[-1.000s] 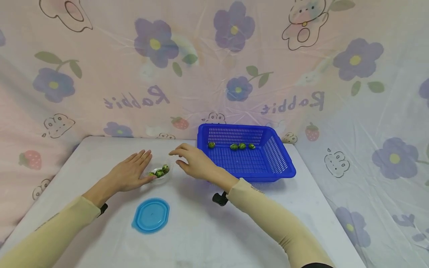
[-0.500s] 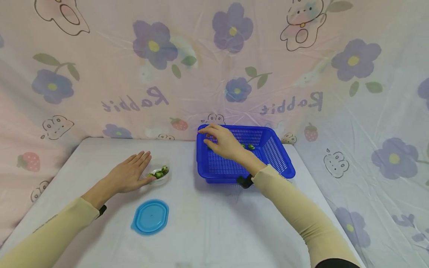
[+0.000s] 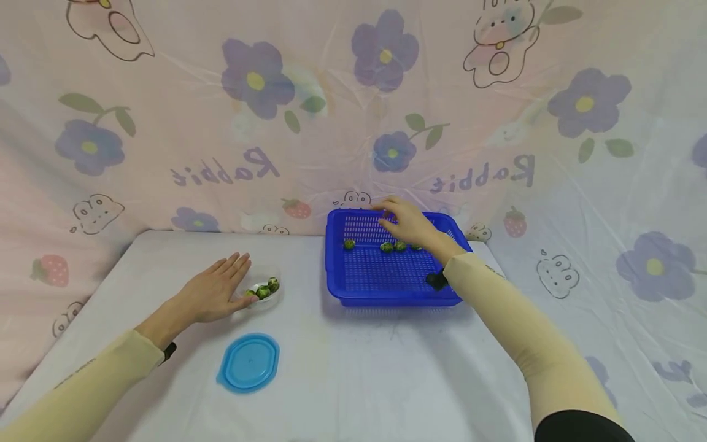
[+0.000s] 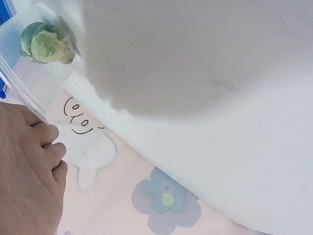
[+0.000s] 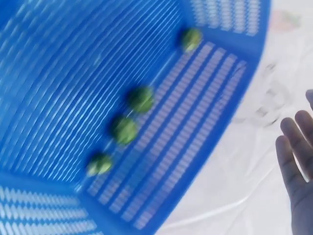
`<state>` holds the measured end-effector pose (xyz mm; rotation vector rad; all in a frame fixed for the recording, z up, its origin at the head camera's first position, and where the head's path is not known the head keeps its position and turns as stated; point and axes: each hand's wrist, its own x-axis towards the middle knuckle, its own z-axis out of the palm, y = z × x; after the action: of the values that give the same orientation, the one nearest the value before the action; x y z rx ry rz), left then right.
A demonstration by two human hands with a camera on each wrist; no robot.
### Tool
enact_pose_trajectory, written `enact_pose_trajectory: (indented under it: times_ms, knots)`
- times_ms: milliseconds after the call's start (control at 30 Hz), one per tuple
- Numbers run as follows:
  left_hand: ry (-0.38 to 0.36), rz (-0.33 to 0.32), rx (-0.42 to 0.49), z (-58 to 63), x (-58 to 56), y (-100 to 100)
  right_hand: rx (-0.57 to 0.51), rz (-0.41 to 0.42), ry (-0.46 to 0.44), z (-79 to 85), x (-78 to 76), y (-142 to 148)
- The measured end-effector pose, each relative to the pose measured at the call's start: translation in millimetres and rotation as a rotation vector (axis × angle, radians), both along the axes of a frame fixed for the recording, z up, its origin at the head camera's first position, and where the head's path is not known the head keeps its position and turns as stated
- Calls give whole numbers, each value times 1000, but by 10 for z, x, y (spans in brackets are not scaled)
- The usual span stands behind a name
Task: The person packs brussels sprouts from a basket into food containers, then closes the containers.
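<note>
My left hand (image 3: pixel 212 291) lies beside a small clear plastic container (image 4: pixel 34 81), fingers straight, thumb at its near side. Several green Brussels sprouts (image 3: pixel 263 291) sit in that container; one sprout (image 4: pixel 46 44) shows through the wall in the left wrist view. Above the back part of a blue plastic basket (image 3: pixel 397 301) hovers my right hand (image 3: pixel 409 222), its fingers loosely bent and holding nothing. More Brussels sprouts (image 5: pixel 124 129) lie along the basket's back wall, apart from the hand; in the head view the hand and wrist partly cover the rightmost one.
A light blue lid (image 3: pixel 251 363) lies flat on the white table (image 3: pixel 353 374), in front of the container. Behind the table hangs a patterned cloth (image 3: pixel 331 123), close to the basket's back edge.
My right hand has moved right, from next to the clear container to over the back of the basket. My left hand stays at the container.
</note>
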<state>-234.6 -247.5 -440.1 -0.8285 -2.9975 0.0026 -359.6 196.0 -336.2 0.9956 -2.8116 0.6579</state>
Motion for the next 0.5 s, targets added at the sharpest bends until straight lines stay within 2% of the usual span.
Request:
enact_pose_trajectory:
  times_ms: [267,500]
  knots:
    - [1,4,5,0,3,8,68,-72,-14,-255,-374,443]
    - [7,12,-4,18,8,19,87,-110,-46,-440,-500,688]
